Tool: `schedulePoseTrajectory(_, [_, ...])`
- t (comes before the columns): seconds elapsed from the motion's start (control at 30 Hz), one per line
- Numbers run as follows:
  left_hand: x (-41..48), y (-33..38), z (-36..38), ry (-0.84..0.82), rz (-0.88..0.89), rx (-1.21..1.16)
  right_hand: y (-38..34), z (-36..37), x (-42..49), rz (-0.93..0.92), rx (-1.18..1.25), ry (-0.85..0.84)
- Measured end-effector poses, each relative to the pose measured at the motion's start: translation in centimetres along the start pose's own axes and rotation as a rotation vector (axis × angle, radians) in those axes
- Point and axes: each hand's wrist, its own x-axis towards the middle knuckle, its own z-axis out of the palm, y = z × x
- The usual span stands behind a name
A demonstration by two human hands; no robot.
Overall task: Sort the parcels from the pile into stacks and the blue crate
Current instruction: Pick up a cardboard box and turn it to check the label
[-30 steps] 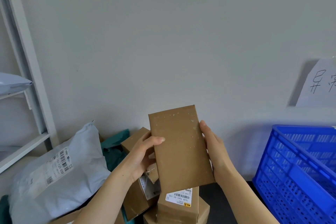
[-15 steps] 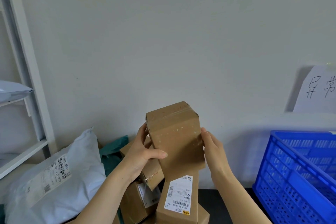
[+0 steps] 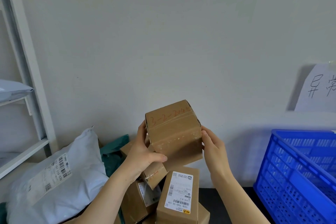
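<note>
I hold a brown cardboard box (image 3: 174,132) up in front of the wall with both hands. Its taped end flap, with red handwriting, faces me. My left hand (image 3: 143,152) grips its left side, thumb across the lower front. My right hand (image 3: 211,146) holds the right side with fingers curled on the edge. Below lies the pile: a tall brown box with a white label (image 3: 179,196), more brown boxes (image 3: 140,200), a teal bag (image 3: 113,154) and a grey poly mailer (image 3: 58,178). The blue crate (image 3: 298,174) stands at the right.
A white metal shelf frame (image 3: 31,82) stands at the left with a grey mailer (image 3: 12,89) on one shelf. A paper sign with handwriting (image 3: 320,89) hangs on the wall above the crate. The surface between pile and crate is dark (image 3: 229,196).
The held box has been tipped so its broad face turned away and the taped end flap with red writing now faces me. The labelled box below has come more into view.
</note>
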Motion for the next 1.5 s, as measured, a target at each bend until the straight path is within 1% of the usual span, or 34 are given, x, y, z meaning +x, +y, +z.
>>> schedulePoseTrajectory(0.23, [-0.1,-0.2,-0.1,0.017,-0.015,-0.029,0.5,-0.1,-0.3,-0.031,-0.021,-0.019])
schedulePoseTrajectory(0.47, [0.2,-1.6,-1.7,-0.083,-0.11,-0.271,0.0,0.0,-1.0,-0.12,-0.041,-0.067])
schedulePoseTrajectory(0.57, [0.0,-1.8,-2.1,-0.089,-0.124,-0.316,-0.1,0.1,-1.2,-0.136,-0.052,-0.071])
schedulePoseTrajectory(0.73, [-0.1,-0.8,-1.3,-0.021,-0.061,-0.239,-0.1,0.7,-1.7,-0.086,-0.032,-0.215])
schedulePoseTrajectory(0.8, [-0.2,-0.1,-1.2,-0.07,-0.057,-0.311,0.2,0.9,-1.3,-0.063,-0.037,-0.231])
schedulePoseTrajectory(0.9, [-0.1,0.9,-1.5,-0.131,-0.123,-0.506,0.5,0.9,-0.9,-0.05,-0.035,-0.245])
schedulePoseTrajectory(0.93, [-0.1,1.2,-1.4,-0.121,-0.146,-0.554,0.5,1.0,-1.0,-0.058,-0.036,-0.253])
schedulePoseTrajectory(1.0, [-0.1,1.6,-1.0,-0.036,-0.164,-0.627,0.6,1.2,-1.2,-0.082,-0.05,-0.268])
schedulePoseTrajectory(1.07, [-0.1,1.9,-0.4,0.047,-0.162,-0.654,0.6,1.4,-1.4,-0.121,-0.09,-0.278])
schedulePoseTrajectory(1.13, [-0.2,2.3,0.0,0.088,-0.141,-0.671,0.5,1.6,-1.6,-0.162,-0.129,-0.275])
schedulePoseTrajectory(1.27, [0.0,2.7,0.2,0.134,-0.107,-0.692,0.0,1.8,-1.6,-0.23,-0.168,-0.257])
schedulePoseTrajectory(1.5, [0.3,3.3,0.8,0.168,-0.106,-0.682,0.3,1.7,-0.8,-0.269,-0.215,-0.236])
